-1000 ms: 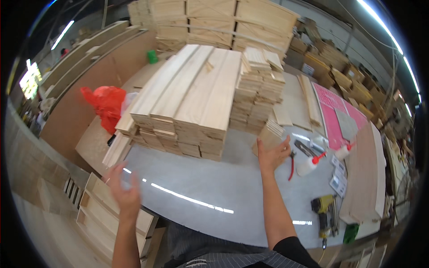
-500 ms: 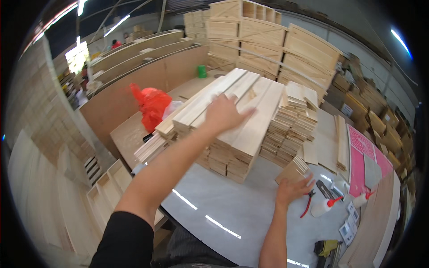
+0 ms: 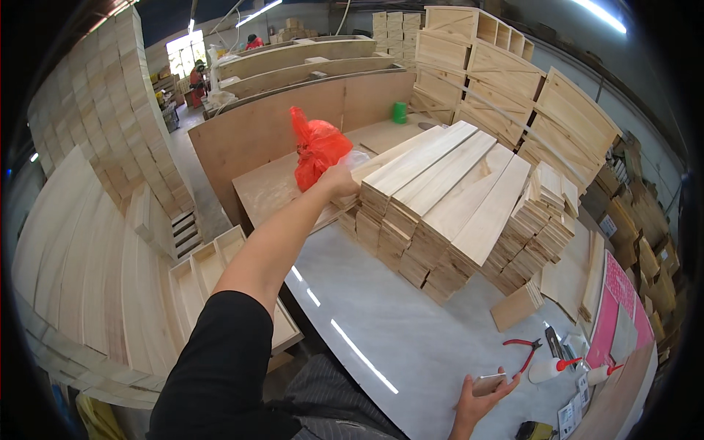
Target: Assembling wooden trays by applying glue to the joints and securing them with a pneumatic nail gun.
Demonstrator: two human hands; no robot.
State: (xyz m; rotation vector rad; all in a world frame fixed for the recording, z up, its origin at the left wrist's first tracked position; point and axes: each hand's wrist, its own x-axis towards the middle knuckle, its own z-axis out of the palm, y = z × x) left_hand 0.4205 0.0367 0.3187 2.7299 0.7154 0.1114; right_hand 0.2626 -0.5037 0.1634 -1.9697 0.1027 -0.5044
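Observation:
My left hand (image 3: 339, 182) reaches across to the left side of the stacked wooden boards (image 3: 447, 187), beside a red plastic bag (image 3: 319, 150). Its fingers look curled in by the board ends, and what they grip is hidden. At the lower right my right hand (image 3: 484, 400), palm up, holds a small flat rectangular object with a pale rim (image 3: 489, 384), which looks like a phone. Red-handled pliers (image 3: 526, 352) lie just beyond that hand, near a white glue bottle (image 3: 544, 371) with a red tip. A short block of small boards (image 3: 516, 306) stands on the grey tabletop (image 3: 367, 323).
A second stack of short boards (image 3: 539, 227) is on the right. Pink sheeting (image 3: 620, 286) and a yellow-black tool (image 3: 537, 431) lie along the right side. A wooden tray with dividers (image 3: 213, 268) is at the left, and a green cup (image 3: 400, 112) stands at the back.
My left hand has moved left from above the top boards to their left side. My right hand has come nearer from the small block and now holds the flat object. The view has turned left.

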